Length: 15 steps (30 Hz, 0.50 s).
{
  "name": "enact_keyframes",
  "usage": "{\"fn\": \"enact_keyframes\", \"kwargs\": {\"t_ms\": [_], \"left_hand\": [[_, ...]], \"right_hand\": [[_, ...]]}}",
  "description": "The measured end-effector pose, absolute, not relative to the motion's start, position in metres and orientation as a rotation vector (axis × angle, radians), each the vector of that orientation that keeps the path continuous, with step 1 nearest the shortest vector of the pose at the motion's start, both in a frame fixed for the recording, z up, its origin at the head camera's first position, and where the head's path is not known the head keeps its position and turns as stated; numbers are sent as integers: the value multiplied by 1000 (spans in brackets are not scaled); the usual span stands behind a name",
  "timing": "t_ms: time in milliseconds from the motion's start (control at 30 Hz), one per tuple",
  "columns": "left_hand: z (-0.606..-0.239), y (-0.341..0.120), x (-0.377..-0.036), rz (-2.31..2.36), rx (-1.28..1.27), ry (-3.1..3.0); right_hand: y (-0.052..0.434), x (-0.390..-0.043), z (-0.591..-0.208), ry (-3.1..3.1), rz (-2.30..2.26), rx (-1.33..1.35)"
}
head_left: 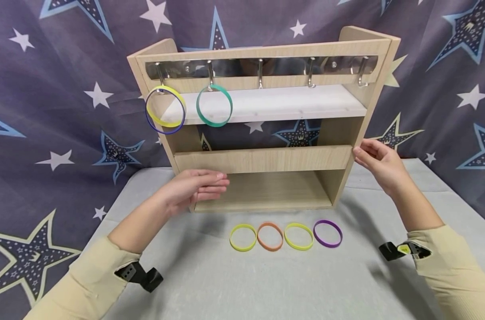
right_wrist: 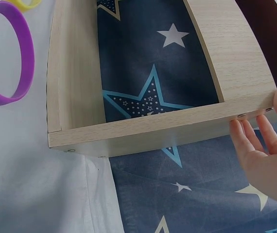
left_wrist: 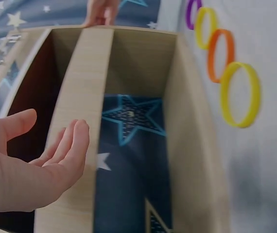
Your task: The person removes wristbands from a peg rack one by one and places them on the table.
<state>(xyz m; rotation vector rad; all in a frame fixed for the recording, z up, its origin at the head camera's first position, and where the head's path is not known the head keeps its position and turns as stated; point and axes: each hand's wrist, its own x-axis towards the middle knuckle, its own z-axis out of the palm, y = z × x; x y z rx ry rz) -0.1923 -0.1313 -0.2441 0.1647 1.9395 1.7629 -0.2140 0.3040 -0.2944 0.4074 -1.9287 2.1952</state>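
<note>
A wooden shelf rack [head_left: 262, 160] stands on the grey table, with a row of metal hooks [head_left: 260, 75] along its top. A yellow and a dark blue ring [head_left: 164, 109] hang together on the leftmost hook, and a green ring [head_left: 214, 106] hangs on the second. My left hand [head_left: 194, 189] is open, fingers straight, by the rack's lower left front [left_wrist: 75, 145]. The fingertips of my right hand [head_left: 376, 162] touch the rack's right side panel [right_wrist: 177, 126]. Several loose rings lie in a row before the rack: yellow [head_left: 243, 237], orange [head_left: 270, 236], yellow-green [head_left: 299, 236], purple [head_left: 327, 233].
A dark blue cloth with stars [head_left: 58, 111] hangs behind the table and shows through the rack's open back. The grey tablecloth [head_left: 266, 284] stretches toward me in front of the rings. Small black cameras sit on both wrists.
</note>
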Motion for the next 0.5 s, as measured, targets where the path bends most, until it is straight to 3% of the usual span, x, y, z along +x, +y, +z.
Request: {"fn": "enact_keyframes", "kwargs": {"t_ms": [500], "left_hand": [[-202,-122,-188,2235,130,1823]], "right_hand": [[304,-214,-294,-1926,2204,409]]}}
